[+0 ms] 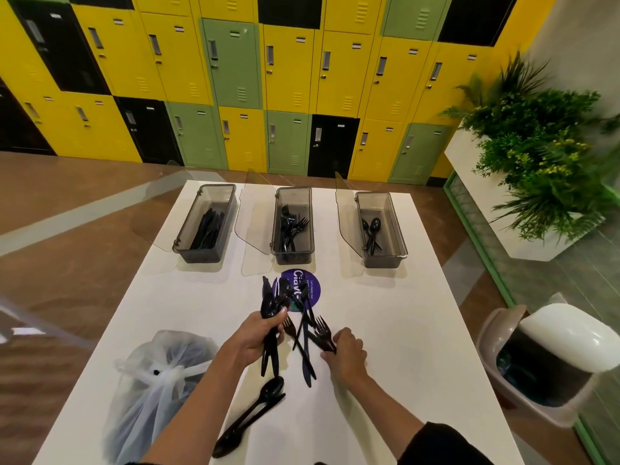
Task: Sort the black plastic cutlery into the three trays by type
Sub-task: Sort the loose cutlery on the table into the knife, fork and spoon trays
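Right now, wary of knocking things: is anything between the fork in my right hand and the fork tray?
Nothing upright. Between the fork in the right hand and the middle tray lie only loose cutlery and a flat purple sticker; its lid open.

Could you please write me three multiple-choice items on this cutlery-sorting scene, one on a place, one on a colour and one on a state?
1. Which of the three clear grey plastic trays holds black plastic spoons?
A. the left tray
B. the middle tray
C. the right tray

2. What colour is the round sticker on the white table?
A. purple
B. red
C. orange

3. What is the left hand doing?
A. lying flat and empty
B. gripping a bundle of black plastic cutlery
C. lifting a lid

Answers:
1 C: spoon bowls show in that tray.
2 A: the disc is plainly purple.
3 B: its fingers curl round the bundle, while the right hand pinches a black fork.
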